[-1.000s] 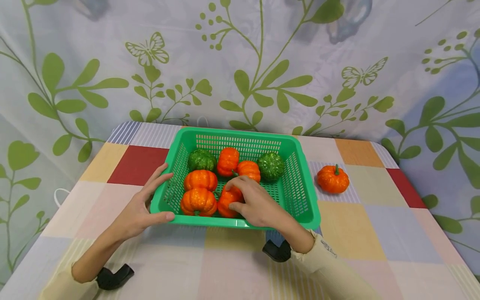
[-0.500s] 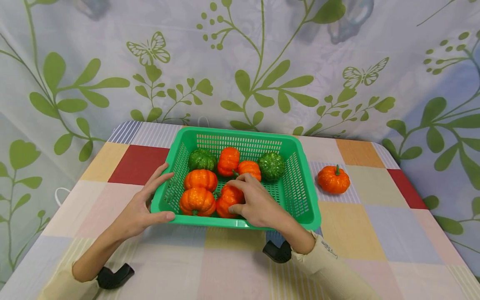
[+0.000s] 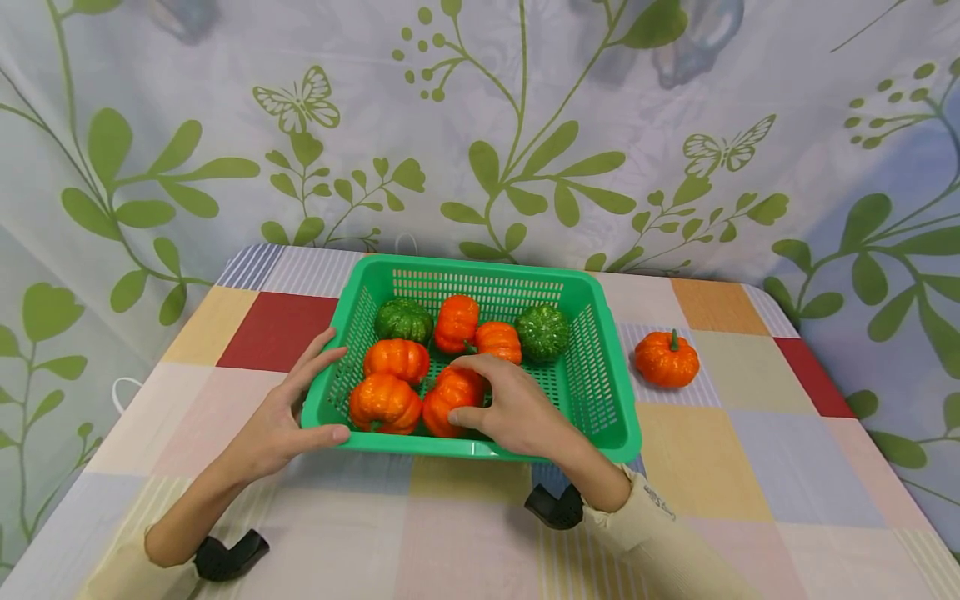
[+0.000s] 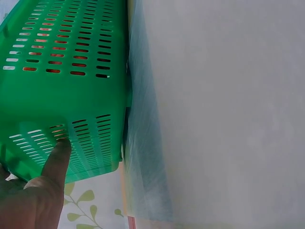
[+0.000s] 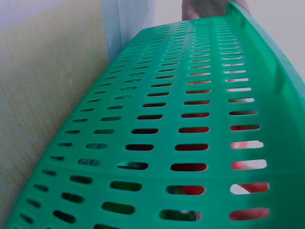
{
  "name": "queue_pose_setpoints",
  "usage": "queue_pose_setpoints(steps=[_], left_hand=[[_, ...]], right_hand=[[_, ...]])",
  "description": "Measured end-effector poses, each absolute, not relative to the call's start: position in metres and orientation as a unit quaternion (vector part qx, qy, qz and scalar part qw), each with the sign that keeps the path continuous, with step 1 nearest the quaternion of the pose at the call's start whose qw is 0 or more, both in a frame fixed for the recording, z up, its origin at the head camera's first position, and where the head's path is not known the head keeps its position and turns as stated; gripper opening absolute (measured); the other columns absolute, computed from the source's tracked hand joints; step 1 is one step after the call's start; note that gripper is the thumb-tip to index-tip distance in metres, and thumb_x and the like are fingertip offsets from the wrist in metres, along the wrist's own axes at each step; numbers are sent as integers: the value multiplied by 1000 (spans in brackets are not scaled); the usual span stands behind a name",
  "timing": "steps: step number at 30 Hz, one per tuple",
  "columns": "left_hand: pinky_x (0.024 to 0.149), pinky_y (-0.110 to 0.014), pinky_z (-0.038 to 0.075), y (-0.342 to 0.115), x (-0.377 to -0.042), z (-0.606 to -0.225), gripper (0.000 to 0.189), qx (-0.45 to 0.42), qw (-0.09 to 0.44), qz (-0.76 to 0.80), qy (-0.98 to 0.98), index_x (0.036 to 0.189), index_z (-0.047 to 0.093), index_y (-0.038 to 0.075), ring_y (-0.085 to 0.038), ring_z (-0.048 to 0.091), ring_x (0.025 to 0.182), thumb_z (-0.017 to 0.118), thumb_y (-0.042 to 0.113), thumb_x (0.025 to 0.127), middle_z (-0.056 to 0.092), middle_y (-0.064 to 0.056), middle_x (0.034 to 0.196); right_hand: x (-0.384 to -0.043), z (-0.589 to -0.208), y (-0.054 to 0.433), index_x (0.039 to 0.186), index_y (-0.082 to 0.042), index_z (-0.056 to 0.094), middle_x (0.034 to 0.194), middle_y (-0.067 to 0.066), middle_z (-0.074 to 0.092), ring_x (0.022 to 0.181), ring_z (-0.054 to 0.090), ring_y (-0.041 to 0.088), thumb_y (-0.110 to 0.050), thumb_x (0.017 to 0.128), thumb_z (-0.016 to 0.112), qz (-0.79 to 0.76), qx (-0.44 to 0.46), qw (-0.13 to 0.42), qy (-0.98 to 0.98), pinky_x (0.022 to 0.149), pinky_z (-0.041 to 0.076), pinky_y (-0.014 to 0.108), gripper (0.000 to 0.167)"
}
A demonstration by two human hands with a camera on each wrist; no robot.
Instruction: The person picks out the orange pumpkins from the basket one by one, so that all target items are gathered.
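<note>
In the head view, a green plastic basket (image 3: 480,447) holds several small orange pumpkins and two green ones. My right hand (image 3: 517,408) reaches over the front rim and grips an orange pumpkin (image 3: 444,402), thumb in front and fingers behind. Left of it, another orange pumpkin (image 3: 385,403) lies close by, with a further orange pumpkin (image 3: 397,360) behind. At the basket's front left corner, my left hand (image 3: 273,429) touches the rim with spread, fairly straight fingers. The left wrist view shows a straight finger (image 4: 57,160) against the slotted wall (image 4: 57,100). In the right wrist view, the basket wall hides the held pumpkin.
Toward the basket's back are a green pumpkin (image 3: 404,321), two orange pumpkins and a speckled green pumpkin (image 3: 542,332). One orange pumpkin (image 3: 667,359) stands on the checked tablecloth (image 3: 787,450) to the right. A leaf-patterned curtain (image 3: 480,125) hangs behind the table.
The right hand's pumpkin has shifted slightly left, and the two orange pumpkins beside it have moved left too. My left hand and the basket have stayed in place.
</note>
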State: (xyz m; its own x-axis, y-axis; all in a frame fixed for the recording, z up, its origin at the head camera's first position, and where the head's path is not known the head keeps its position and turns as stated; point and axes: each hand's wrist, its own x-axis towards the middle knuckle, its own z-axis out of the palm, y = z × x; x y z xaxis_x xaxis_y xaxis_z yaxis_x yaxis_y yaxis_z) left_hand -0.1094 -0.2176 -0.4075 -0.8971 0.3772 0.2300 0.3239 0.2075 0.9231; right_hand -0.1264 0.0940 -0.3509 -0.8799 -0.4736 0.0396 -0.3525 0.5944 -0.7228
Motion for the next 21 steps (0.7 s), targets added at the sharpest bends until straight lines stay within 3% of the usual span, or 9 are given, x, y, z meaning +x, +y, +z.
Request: queue_pose_setpoints(steps=[8,14,21], left_hand=[[95,-19,45,-218,-110,-407,81,230,23,588,775,152,34,5,-24,21,142,73,0,82,6,4,164],[93,-20,46,-218,-110,-407,80,227,23,586,778,152,34,4,-23,23,141,73,1,82,7,4,164],[94,-20,46,-218,-111,-405,80,228,24,584,779,152,34,4,-22,21,141,73,1,82,7,4,164]], right_hand=[[-126,-349,96,140,-3,54,140,8,53,117,57,23,-24,85,78,-436,-200,72,875,92,50,41,63],[-127,-348,96,136,-5,56,134,6,55,107,61,22,-19,83,79,-481,-181,51,856,87,53,43,59],[-126,-349,97,130,-7,54,125,5,59,107,61,21,-10,81,80,-536,-177,50,824,93,50,39,55]])
